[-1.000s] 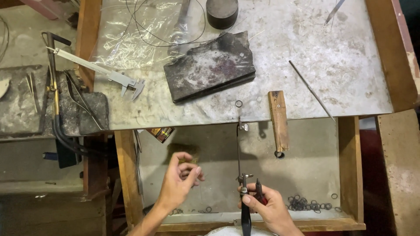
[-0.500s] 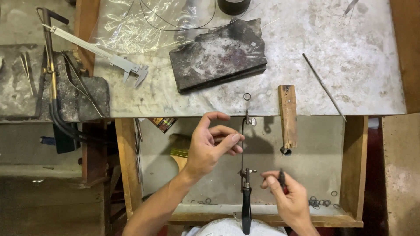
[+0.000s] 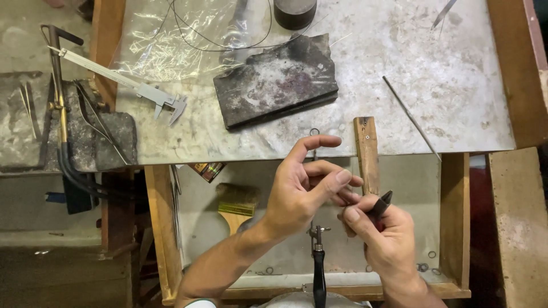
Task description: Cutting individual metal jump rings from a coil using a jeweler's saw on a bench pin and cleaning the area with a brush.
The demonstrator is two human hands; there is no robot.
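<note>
Both hands meet over the open wooden drawer (image 3: pixel 456 228) under the front edge of the bench top (image 3: pixel 456 91). The left hand (image 3: pixel 302 194) has its index finger stretched up toward the bench edge, while its thumb and other fingers curl in and pinch something too small to make out. The right hand (image 3: pixel 382 239) is closed around dark-tipped pliers (image 3: pixel 381 204), whose tips point up and left toward the left fingertips — the two hands touch there. A jeweller's saw (image 3: pixel 317 262) with a black handle stands between the wrists, its frame rising behind the left hand. The wooden bench pin (image 3: pixel 366 148) juts from the front edge just above the hands.

Further back on the bench top lie a dark charred block (image 3: pixel 277 80), a caliper (image 3: pixel 142 91) toward the left edge and a thin metal rod (image 3: pixel 411 117) toward the right. In the drawer, a brush (image 3: pixel 237 202) rests at the left — small rings (image 3: pixel 425 265) are scattered near the front right corner.
</note>
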